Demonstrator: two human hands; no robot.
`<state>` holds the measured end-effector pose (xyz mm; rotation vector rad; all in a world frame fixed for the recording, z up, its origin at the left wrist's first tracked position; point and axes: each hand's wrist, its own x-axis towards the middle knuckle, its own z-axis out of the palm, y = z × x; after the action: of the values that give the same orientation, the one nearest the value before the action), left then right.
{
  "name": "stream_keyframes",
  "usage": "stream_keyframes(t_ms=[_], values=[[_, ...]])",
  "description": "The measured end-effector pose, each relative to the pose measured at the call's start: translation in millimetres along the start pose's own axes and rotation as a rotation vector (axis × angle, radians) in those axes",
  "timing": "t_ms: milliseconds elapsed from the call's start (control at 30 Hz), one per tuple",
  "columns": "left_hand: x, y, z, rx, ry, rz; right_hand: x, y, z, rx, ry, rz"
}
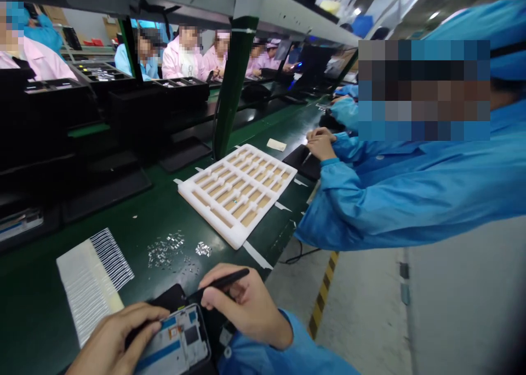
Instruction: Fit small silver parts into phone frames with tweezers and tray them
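An open phone housing (181,339) with blue strips and a grey inside lies at the bottom, over a dark pad. My left hand (119,334) grips its upper left edge between thumb and fingers. A slim black pen-shaped tool (228,279), possibly tweezers, is pinched in my right hand (249,304), its lower end near the housing's top edge. Past my hands, small shiny metal pieces (166,250) are scattered on the green tabletop, with a tighter pile (203,249) beside them. To the left lies a sheet of thin strips (88,282), partly covered by my left hand.
A white foam tray (238,239) with rectangular slots is on the green bench (156,210). A green post (232,95) rises behind it. At right sits a co-worker in a blue smock (402,188), hands together. Black bins (176,92) and other workers are across the bench.
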<state>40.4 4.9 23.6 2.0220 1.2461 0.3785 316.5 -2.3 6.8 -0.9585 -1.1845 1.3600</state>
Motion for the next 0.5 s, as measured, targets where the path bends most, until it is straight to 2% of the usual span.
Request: stream_keyframes(t_ms=[100, 200, 333, 500], values=[[4, 3, 2.0, -0.045, -0.051, -0.067, -8, -4, 16, -0.086, -0.086, -0.016], [2, 4, 3.3, -0.062, -0.107, -0.114, -9, 0, 27, -0.186, -0.085, -0.049], [-1, 2, 3.2, -0.08, -0.148, -0.15, -7, 3, 31, -0.302, -0.082, -0.077], [-3, 1, 4.9, -0.103, -0.144, -0.161, -5, 0, 31, -0.337, -0.094, -0.058]])
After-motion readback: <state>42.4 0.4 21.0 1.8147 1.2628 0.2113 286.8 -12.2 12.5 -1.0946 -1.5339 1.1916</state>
